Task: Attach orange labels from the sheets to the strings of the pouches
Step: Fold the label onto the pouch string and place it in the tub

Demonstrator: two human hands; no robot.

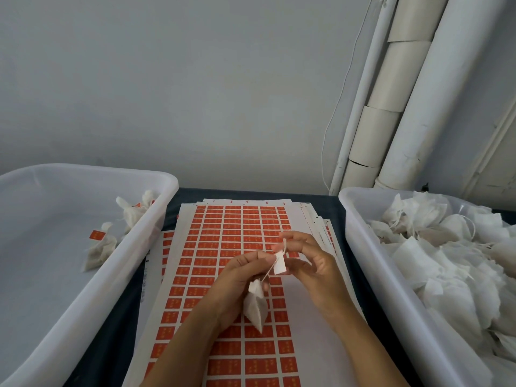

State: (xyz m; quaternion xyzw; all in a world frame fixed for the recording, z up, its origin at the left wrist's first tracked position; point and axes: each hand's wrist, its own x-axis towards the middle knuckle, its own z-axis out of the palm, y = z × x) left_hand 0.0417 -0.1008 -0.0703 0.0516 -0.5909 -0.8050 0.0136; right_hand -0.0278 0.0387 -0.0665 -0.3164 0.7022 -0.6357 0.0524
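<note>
Grey wall (195, 79), white pipes (413, 107) | dark table (117, 325), two white tubs (156, 219) flanking label sheets (231, 247) | my left hand (240, 277) grips pouch (255, 311) above sheets | my right hand (310, 263) pinches its string (269, 270) with label (279, 263), white side showing.

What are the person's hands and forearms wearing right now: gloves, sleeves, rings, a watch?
Nothing that shows. The left hand and right hand are both bare, with no gloves. No ring is visible on the fingers in view, and no watch or band at either wrist. Both forearms are bare down to the bottom edge of the picture, with no sleeve in view.
</note>
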